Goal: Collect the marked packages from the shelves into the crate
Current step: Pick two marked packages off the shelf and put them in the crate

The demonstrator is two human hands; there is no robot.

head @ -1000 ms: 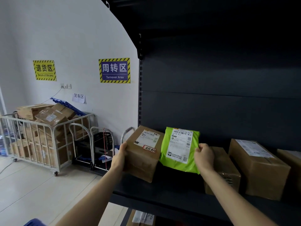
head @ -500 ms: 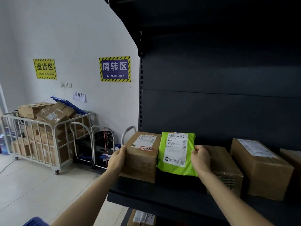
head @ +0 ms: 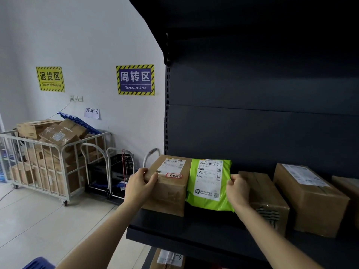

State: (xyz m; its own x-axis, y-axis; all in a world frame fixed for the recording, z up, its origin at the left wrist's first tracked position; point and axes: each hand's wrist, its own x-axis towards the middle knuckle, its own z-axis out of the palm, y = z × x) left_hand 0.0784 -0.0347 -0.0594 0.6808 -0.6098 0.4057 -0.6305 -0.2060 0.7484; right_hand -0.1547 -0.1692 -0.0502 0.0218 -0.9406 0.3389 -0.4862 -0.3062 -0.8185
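**Head view.** We see the left hand (head: 141,186) gripping the upper left edge of a brown cardboard box (head: 171,193), with the fingers curled over the corner. The box is rectangular and matt, and its taped skin is slightly wrinkled. It bears a white printed label and a red-bordered handwritten sticker (head: 174,175). The right hand (head: 238,191) pinches the right edge of a lime-green plastic mailer (head: 208,202) with bent fingers. The mailer is glossy, soft and creased, and it stands upright against the box's right side. Both packages are at the left end of a dark, smooth metal shelf (head: 174,230). Just beyond the right hand sits a taped cardboard carton (head: 268,199), and a larger labelled carton (head: 310,200) is beside it. By the wall stands a white wire cage trolley (head: 48,162) heaped with cartons. A rounded blue plastic corner (head: 38,264) shows at the lower left.
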